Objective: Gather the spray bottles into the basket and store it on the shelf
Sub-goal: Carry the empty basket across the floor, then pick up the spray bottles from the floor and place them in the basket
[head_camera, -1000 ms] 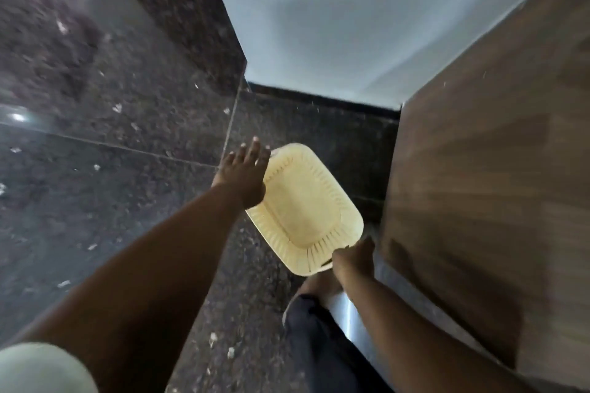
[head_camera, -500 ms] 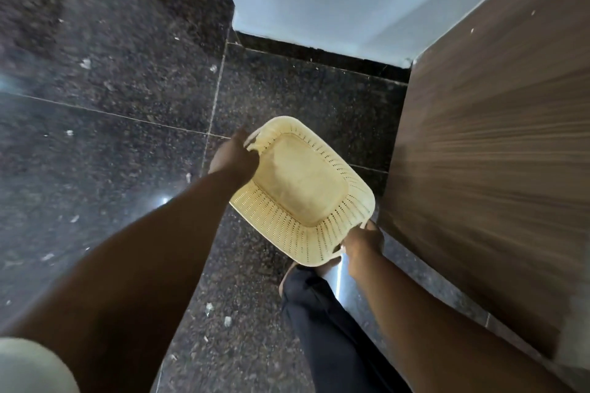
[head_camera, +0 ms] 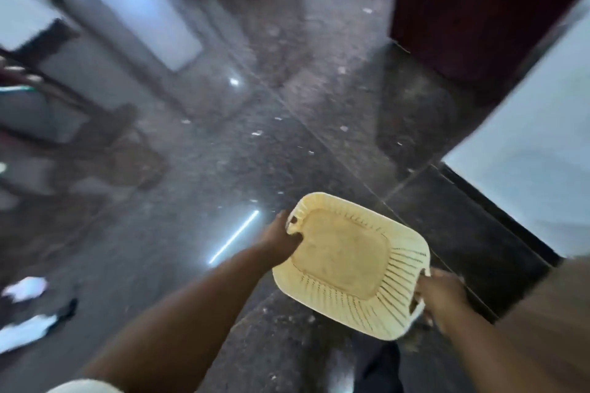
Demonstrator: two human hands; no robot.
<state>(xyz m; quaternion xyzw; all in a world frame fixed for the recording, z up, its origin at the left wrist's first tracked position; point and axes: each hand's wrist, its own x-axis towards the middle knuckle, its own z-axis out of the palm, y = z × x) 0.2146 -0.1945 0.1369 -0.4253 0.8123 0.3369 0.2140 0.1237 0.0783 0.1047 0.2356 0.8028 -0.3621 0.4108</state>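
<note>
A pale yellow slotted plastic basket (head_camera: 348,262) hangs above the dark floor in the lower middle of the head view, with nothing inside it. My left hand (head_camera: 281,236) grips its far left handle. My right hand (head_camera: 442,295) grips the handle at its near right end. At the far left edge, two blurred white shapes with dark ends (head_camera: 28,329) lie on the floor; I cannot tell what they are. No shelf can be made out.
Polished dark granite floor (head_camera: 223,153) with scattered white specks fills the view. A dark red-brown door or cabinet (head_camera: 479,9) stands at the top right, a white wall (head_camera: 536,175) on the right, wooden furniture legs (head_camera: 79,112) on the left.
My left hand went from resting open on the basket's rim to gripping its handle. The view swung left, away from the wooden panel and wall corner, with the basket carried in both hands.
</note>
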